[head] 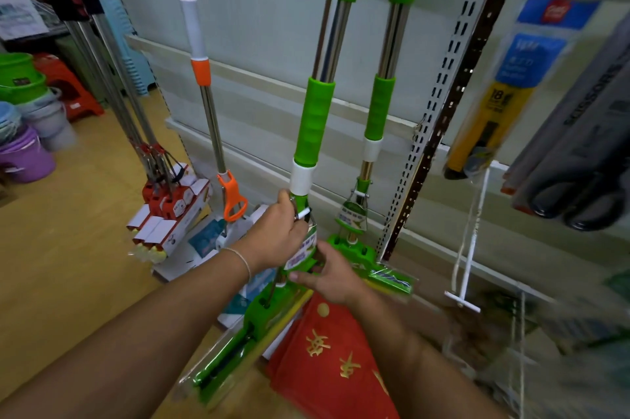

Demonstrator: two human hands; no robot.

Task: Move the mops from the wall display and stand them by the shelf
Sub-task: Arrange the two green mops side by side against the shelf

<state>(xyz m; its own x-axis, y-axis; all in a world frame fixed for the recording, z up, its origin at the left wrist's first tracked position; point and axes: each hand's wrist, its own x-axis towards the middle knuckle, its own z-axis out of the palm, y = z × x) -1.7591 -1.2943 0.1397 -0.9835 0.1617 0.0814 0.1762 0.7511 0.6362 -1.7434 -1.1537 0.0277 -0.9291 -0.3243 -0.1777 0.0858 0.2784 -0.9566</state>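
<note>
Pale wall panels back the mops. Left hand grips the near green mop below its collar; right hand pinches the label lower down. Its head (wrapped, angled low) could snag the red cloth or knock the second mop.

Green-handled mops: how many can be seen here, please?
2. The nearer green mop is held low on its shaft by the left hand and the right hand. The second green mop stands just to its right against the wall. Others may be outside the view.
</note>
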